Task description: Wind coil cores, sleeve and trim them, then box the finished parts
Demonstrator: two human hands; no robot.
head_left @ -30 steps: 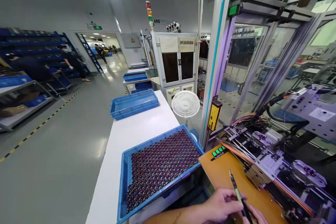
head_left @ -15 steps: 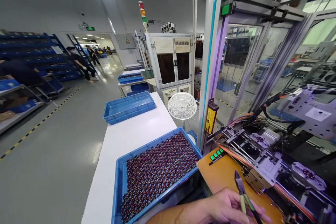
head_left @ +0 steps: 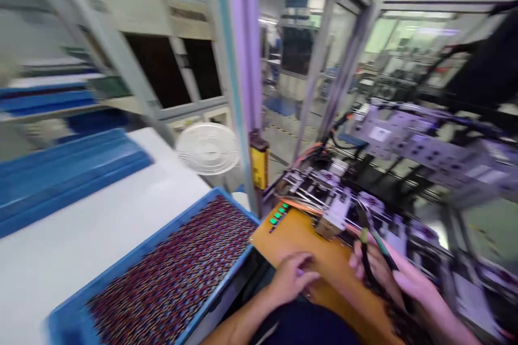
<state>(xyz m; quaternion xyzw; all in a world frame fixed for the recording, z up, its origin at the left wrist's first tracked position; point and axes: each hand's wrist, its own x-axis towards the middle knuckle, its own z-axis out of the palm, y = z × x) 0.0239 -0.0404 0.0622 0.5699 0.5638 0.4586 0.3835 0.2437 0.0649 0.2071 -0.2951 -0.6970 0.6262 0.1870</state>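
My right hand (head_left: 382, 269) is closed around a pair of diagonal cutters (head_left: 364, 221) with green and black handles. Their jaws point up and away, close to the metal fixtures of the machine. My left hand (head_left: 292, 279) is over the orange machine plate (head_left: 324, 259), its fingers loosely curled with a gap between thumb and forefinger. I see nothing held in it, though the picture is blurred. To its left stands a blue tray (head_left: 156, 242) filled with many small dark red and black parts.
Another blue tray (head_left: 73, 170) lies on the white table (head_left: 170, 170). A white round fan (head_left: 208, 148) stands behind it. The machine's upright post (head_left: 246, 64) carries a yellow box (head_left: 259, 161). Green buttons (head_left: 278, 214) sit on the plate's left edge, and fixtures (head_left: 338, 210) line its far side.
My view has swung right and down toward the machine. The cutters, which were beside my left hand, are now in my right hand farther right; my left hand is apart from them.
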